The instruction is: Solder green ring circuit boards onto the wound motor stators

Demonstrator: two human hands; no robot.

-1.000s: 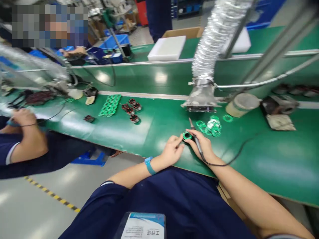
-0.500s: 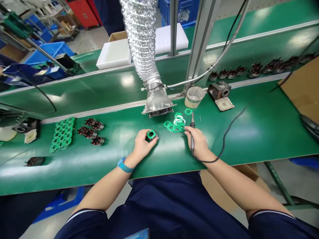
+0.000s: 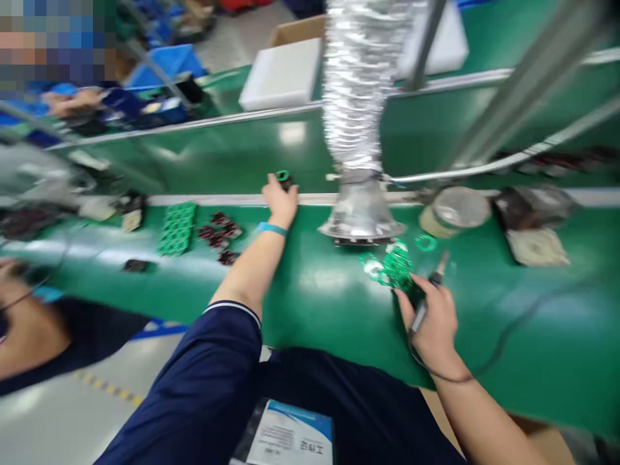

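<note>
Near the back edge of the green bench, my left hand (image 3: 282,201) grips a small dark motor part topped by a green ring board (image 3: 283,175). My right hand (image 3: 436,320) has a soldering iron (image 3: 420,314) in its grasp, tip pointing up and away. Its thumb and index finger are beside a loose pile of green ring boards (image 3: 398,265); whether they touch one is unclear. One ring (image 3: 425,243) lies apart, behind the pile. Left of my left arm are several motor parts (image 3: 217,234) and a green perforated panel (image 3: 177,228).
A silver exhaust duct (image 3: 358,90) with a flared hood (image 3: 361,216) hangs over the middle. A round tub (image 3: 455,210) and an iron stand with a pale pad (image 3: 537,247) are at the right. Another person's arm (image 3: 29,329) shows at far left.
My left hand has moved forward to the bench's back edge, carrying the motor part. The head view has shifted and blurred. My right hand remains by the ring pile with the iron.
</note>
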